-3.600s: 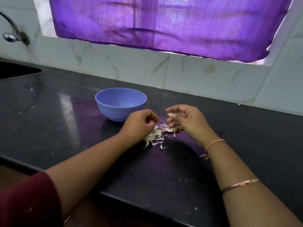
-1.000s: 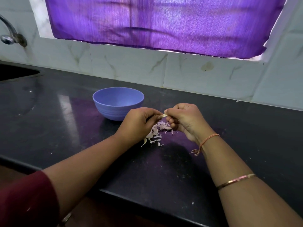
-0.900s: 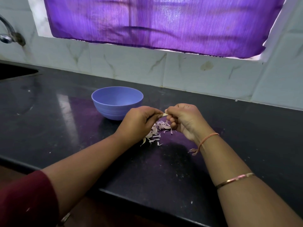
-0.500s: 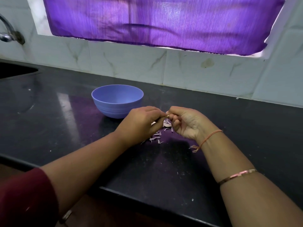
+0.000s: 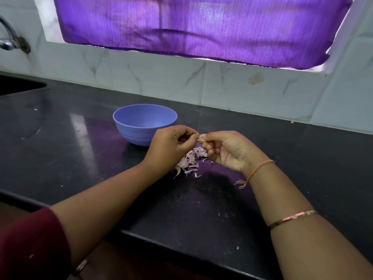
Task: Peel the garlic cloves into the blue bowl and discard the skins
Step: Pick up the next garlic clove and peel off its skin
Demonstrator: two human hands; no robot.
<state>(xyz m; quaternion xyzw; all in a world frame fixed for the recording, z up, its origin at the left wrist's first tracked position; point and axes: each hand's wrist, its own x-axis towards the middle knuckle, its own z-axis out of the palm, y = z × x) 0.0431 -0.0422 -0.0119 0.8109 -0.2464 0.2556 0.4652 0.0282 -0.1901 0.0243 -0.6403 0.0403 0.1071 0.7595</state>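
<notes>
Both hands, left hand [image 5: 171, 146] and right hand [image 5: 228, 150], are pinching a garlic clove [image 5: 201, 138] beside the blue bowl [image 5: 145, 123], peeling it; dropping it in comes next.

No legible text or labels.

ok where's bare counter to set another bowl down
Bare counter lies left of the blue bowl, toward the sink, and right of the right hand up to the tiled wall. Crowded: the skins between the left hand and right hand, in front of the bowl.
</notes>
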